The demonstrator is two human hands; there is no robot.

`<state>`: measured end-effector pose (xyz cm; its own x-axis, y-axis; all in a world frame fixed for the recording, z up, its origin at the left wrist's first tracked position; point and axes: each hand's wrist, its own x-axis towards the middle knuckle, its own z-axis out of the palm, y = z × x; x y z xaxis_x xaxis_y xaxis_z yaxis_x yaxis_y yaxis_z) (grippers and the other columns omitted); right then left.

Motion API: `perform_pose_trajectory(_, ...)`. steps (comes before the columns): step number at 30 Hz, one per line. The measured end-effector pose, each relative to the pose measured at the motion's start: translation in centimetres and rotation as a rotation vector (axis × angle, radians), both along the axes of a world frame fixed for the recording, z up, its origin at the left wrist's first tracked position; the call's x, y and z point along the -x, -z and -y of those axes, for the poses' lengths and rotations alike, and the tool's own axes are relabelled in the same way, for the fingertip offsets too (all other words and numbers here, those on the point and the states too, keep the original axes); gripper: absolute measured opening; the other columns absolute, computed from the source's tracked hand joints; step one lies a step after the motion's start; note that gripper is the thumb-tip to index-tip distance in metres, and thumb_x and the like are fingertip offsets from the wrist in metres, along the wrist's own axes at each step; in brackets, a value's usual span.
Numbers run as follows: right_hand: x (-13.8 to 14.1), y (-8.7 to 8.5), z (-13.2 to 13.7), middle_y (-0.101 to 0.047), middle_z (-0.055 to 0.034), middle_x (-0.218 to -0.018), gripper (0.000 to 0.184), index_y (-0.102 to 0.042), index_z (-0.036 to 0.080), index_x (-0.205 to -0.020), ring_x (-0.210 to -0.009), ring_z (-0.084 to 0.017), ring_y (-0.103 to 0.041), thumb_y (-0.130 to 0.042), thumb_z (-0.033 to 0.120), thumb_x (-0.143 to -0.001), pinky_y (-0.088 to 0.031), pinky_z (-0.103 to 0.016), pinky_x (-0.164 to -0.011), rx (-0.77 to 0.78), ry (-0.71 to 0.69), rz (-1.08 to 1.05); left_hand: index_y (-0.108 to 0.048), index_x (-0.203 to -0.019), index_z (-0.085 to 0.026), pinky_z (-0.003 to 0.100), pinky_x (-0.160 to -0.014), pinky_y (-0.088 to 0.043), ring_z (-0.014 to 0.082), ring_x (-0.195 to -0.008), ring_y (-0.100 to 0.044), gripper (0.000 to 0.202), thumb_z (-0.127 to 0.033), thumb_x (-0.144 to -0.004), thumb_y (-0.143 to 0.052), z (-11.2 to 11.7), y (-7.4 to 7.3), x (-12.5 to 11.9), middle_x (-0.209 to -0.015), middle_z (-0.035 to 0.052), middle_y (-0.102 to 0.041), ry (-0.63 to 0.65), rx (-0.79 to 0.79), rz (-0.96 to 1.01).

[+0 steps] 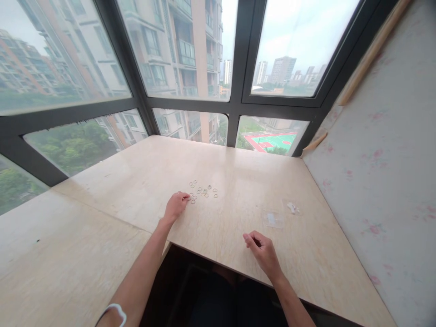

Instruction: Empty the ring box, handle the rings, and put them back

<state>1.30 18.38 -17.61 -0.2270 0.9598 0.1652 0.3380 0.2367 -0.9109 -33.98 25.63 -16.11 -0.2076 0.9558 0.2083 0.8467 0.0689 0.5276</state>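
Several thin metal rings (203, 194) lie loosely scattered on the pale tabletop (235, 172). At the left edge of this group, my left hand (175, 206) has its fingertips pinched together on a ring at the surface. My right hand (261, 250) rests near the table's front edge, apart from the rings. Its fingers are curled with the thumb against them, and whatever lies between the tips, if anything, cannot be made out. Beyond it is a small clear plastic bag (272, 220), flat on the table.
A small crumpled white piece (292, 208) lies right of the bag. Dark-framed windows (235, 109) border the table at the back and left. A flowered wall (374, 181) runs along the right. One tiny dark speck (38, 240) is at far left.
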Motion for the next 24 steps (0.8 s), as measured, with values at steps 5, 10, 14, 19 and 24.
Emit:
perform_pose_trajectory(5, 0.0, 0.1, 0.1, -0.049, -0.0012, -0.06, 0.043, -0.052, 0.016, -0.063, -0.057, -0.013, -0.042, -0.051, 0.049, -0.09, -0.035, -0.024, -0.056, 0.004, -0.004, 0.015, -0.071, -0.096, -0.02, 0.033, -0.084, -0.045, 0.0223, -0.089, -0.061, 0.025, -0.024, -0.085, -0.049, 0.1, 0.1, 0.7, -0.096, 0.0058, -0.069, -0.001, -0.01, 0.025)
perform_pose_trajectory(10, -0.1, 0.1, 0.1, -0.047, -0.001, -0.059, 0.042, -0.052, 0.016, -0.063, -0.057, -0.013, -0.042, -0.052, 0.049, -0.09, -0.035, -0.024, -0.055, -0.004, -0.005, 0.035, -0.072, -0.096, -0.02, 0.031, -0.08, -0.045, 0.0202, -0.083, -0.06, 0.025, -0.029, -0.086, -0.051, 0.2, 0.2, 1.2, -0.093, 0.0069, -0.064, 0.066, 0.016, 0.005)
perform_pose_trajectory(14, 0.0, 0.0, 0.2, -0.048, -0.001, -0.059, 0.043, -0.052, 0.016, -0.062, -0.057, -0.013, -0.044, -0.051, 0.049, -0.09, -0.036, -0.024, -0.054, -0.021, -0.001, 0.05, -0.073, -0.089, -0.022, 0.03, -0.078, -0.045, 0.0191, -0.08, -0.06, 0.021, -0.029, -0.085, -0.054, 0.0, 0.2, 1.3, -0.09, 0.0061, -0.062, 0.091, 0.006, 0.007)
perform_pose_trajectory(19, 0.0, -0.1, 0.2, -0.048, -0.001, -0.059, 0.043, -0.053, 0.016, -0.062, -0.056, -0.013, -0.044, -0.051, 0.049, -0.09, -0.036, -0.024, -0.054, -0.02, -0.001, 0.05, -0.071, -0.087, -0.02, 0.031, -0.079, -0.045, 0.0197, -0.084, -0.059, 0.02, -0.023, -0.085, -0.052, -0.1, 0.2, 1.4, -0.092, 0.0066, -0.061, 0.119, -0.001, -0.027)
perform_pose_trajectory(24, -0.1, -0.2, 0.3, -0.048, -0.0008, -0.059, 0.042, -0.052, 0.016, -0.062, -0.056, -0.013, -0.044, -0.051, 0.048, -0.09, -0.035, -0.024, -0.054, -0.014, -0.008, 0.049, -0.067, -0.085, -0.018, 0.03, -0.08, -0.044, 0.0196, -0.087, -0.058, 0.022, -0.015, -0.085, -0.045, 0.0, 0.3, 1.5, -0.09, 0.0063, -0.063, 0.07, -0.055, 0.041)
